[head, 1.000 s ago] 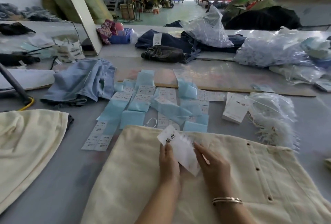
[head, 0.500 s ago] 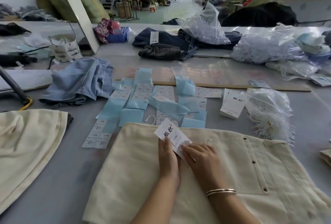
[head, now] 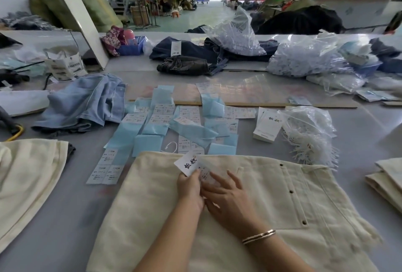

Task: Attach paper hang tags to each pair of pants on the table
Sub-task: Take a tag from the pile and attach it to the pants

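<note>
Our left hand pinches the tag upright above the pants while our right hand, fingers loosely spread, steadies its blurred lower edge for fastening

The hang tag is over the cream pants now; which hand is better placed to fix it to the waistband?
Probably the right hand: its fingers lie free on the cream pants beside the hang tag, near the waistband edge. The left hand already pinches the tag, so it should hold it steady.
</note>
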{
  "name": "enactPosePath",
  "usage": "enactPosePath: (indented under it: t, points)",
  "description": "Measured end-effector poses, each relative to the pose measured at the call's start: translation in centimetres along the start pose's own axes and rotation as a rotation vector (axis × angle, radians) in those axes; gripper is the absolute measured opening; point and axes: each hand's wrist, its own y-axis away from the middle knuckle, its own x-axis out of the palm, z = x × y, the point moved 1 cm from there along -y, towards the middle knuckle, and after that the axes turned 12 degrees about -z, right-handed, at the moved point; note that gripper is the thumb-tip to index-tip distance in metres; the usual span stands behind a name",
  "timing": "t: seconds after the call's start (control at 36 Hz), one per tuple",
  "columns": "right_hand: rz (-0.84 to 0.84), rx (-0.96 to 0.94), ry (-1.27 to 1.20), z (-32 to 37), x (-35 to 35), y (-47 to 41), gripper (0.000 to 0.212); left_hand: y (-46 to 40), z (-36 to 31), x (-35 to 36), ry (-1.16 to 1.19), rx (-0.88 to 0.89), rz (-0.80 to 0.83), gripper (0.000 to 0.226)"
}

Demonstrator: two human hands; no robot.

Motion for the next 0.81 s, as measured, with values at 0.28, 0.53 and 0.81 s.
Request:
enactPosePath:
  t: [0.28, 0.53, 0.81]
  points:
    - [-0.143, 0.336, -0.263, -9.0, -6.6, 2.1, 0.012, 2.0, 1.4, 0.4, -0.828, 0.781, 0.152, 0.071]
    - [-0.017, 0.53, 0.305, -23.0, -12.0, 0.4, 0.016, 1.9, 2.7, 0.7, -1.403, 1.108, 0.183, 0.07]
    - [0.461, 0.02, 0.656, -24.4, -9.5, -1.4, 0.017, 1.6, 2.9, 0.8, -1.401, 1.087, 0.182, 0.062]
